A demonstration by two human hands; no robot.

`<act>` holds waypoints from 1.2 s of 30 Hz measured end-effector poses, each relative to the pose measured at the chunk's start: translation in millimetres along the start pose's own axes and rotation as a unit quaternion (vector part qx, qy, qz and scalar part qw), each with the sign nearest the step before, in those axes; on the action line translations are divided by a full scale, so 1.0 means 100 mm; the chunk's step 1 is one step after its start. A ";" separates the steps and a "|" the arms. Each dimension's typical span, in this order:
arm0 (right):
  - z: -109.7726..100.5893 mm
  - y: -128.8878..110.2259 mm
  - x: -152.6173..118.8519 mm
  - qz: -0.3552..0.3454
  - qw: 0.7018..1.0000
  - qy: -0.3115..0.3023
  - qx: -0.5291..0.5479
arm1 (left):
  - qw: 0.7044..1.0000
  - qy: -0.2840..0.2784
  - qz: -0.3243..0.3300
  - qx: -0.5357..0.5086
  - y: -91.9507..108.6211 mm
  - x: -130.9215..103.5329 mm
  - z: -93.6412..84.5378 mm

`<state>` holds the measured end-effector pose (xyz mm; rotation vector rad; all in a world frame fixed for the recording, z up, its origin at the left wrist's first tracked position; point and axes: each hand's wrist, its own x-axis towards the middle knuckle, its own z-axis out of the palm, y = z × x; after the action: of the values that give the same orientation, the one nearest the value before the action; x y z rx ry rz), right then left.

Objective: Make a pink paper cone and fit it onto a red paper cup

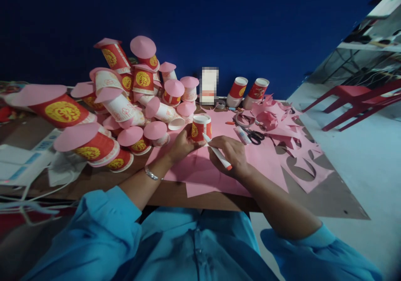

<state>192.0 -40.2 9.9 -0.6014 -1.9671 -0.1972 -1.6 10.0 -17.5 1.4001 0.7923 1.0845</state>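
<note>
My left hand (183, 144) is wrapped round a red paper cup (197, 129) that has a white band at its top and gold prints. In my right hand (231, 153) is a white marker pen (220, 156) with an orange-red end. The pen's tip meets, or nearly meets, the white strip down the cup's side. Beneath both hands lie sheets of pink paper (206, 180). To the left is a pile of red and white paper cups, many topped with pink paper cones (143, 47).
Black scissors (256, 136), a tape roll (245, 119) and an orange-red pen cap (229, 123) lie to the right. Beyond them are pink paper scraps (269, 116) and two cup stacks (238, 89). White cables (34, 180) run at left; a red stool (347, 97) stands right.
</note>
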 end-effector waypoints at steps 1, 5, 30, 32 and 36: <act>0.00 0.00 0.00 0.000 1.000 -0.006 0.003 | 1.000 0.000 0.001 -0.003 -0.02 0.00 0.00; 0.01 0.02 -0.02 0.003 1.000 -0.024 0.010 | 1.000 0.001 0.007 -0.002 -0.06 0.01 -0.01; -0.01 0.07 -0.01 0.057 0.997 0.021 -0.054 | 0.998 0.006 -0.046 -0.050 0.07 -0.03 0.04; -0.01 0.07 -0.02 0.061 0.996 0.021 -0.056 | 0.997 0.002 -0.046 -0.054 0.07 -0.03 0.03; -0.01 0.07 -0.01 0.060 0.997 0.020 -0.048 | 0.998 -0.001 -0.044 -0.053 0.06 -0.04 0.02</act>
<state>196.7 -34.5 8.5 -0.7687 -1.8840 -0.2283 -1.9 5.3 -11.9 1.2649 0.7771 1.0413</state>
